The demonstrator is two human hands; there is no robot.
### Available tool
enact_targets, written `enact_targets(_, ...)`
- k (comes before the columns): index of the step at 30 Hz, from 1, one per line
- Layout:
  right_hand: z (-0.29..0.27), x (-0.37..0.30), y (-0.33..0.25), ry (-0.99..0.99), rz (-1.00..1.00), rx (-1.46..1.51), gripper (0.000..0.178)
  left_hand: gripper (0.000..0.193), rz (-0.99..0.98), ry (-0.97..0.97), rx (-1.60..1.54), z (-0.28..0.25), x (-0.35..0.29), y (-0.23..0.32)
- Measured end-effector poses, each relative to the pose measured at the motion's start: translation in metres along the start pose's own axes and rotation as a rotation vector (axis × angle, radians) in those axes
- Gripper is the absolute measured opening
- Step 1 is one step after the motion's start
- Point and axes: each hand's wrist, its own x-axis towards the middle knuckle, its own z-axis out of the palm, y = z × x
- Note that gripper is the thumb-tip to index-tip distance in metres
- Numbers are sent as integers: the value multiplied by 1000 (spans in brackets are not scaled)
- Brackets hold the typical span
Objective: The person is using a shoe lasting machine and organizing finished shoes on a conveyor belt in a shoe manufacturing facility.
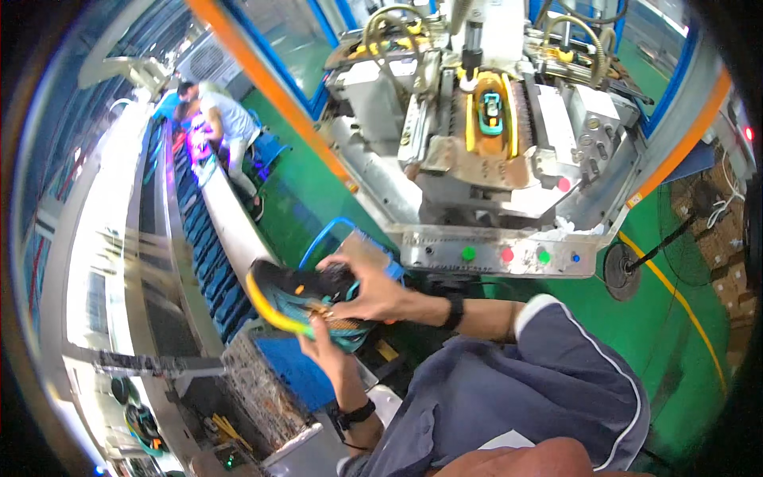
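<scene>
A black and teal sports shoe with a bright yellow sole edge is held tilted in front of me, between both hands. My right hand is closed over its upper near the collar opening, with the fingers partly hidden by the shoe. From below, my left hand grips the near side, its thumb and fingers close to the orange laces. Dark bands circle both wrists. The shoe is off any surface, beside the end of the conveyor line.
A large machine with coloured buttons stands ahead, a teal piece between its yellow side pads. Along the left runs a conveyor, where another person bends over. A blue-topped box sits below my hands; a fan stands right.
</scene>
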Motion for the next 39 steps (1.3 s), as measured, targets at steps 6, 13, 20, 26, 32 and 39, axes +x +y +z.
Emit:
enact_targets(6,-224,-19,-46,440,192,-182,57,38,-220,-608,33,196,23,-59)
enact_targets(13,-405,-47,-56,933,187,-510,53,47,-340,-838,230,416,93,-192)
enact_targets(20,-467,-56,-65,1135,268,-613,50,88,-68,-806,724,557,143,-295)
enact_targets(26,-497,-32,-54,1184,304,-791,48,75,-52,-793,934,595,163,-338)
enact_targets(32,-544,73,-30,1044,638,-787,50,33,-824,-779,-2,527,172,-292)
enact_targets(39,-539,191,62,556,879,-1091,54,51,-777,-718,-1,331,135,-144)
